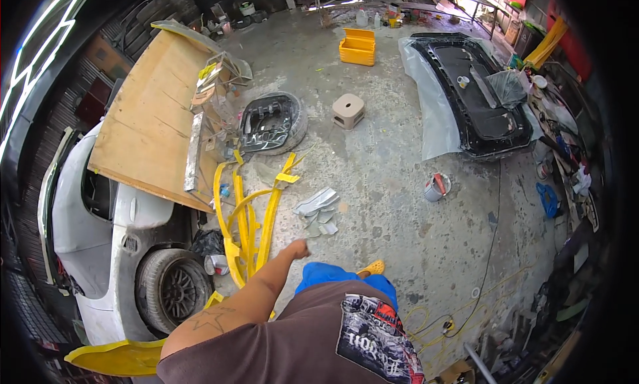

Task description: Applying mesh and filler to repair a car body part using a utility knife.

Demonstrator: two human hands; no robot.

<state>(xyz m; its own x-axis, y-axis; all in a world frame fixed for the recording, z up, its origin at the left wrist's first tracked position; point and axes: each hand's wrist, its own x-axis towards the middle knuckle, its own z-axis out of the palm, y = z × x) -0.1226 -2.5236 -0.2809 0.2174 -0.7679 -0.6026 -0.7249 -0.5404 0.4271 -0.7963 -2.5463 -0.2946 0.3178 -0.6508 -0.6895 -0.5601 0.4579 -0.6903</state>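
My left arm reaches forward over the floor, and my left hand [300, 249] hangs low with its fingers curled in and nothing showing in it. Just ahead of it are crumpled grey-white sheets [318, 209], apart from the hand as far as I can tell. Long yellow trim strips [241, 234] lie bundled to the left of the hand, partly behind my forearm. My right hand is out of view. Below me show my blue shorts [326, 274] and a yellow clog [374, 267] on one foot.
A pale car body [120, 251] with its wheel [174, 287] and a large wooden board [150, 118] stand left. Ahead are a black panel [269, 123], beige stool [348, 111] and yellow toolbox [357, 46]. A bucket [436, 188], a black car panel [479, 98] and a cable [491, 251] lie right.
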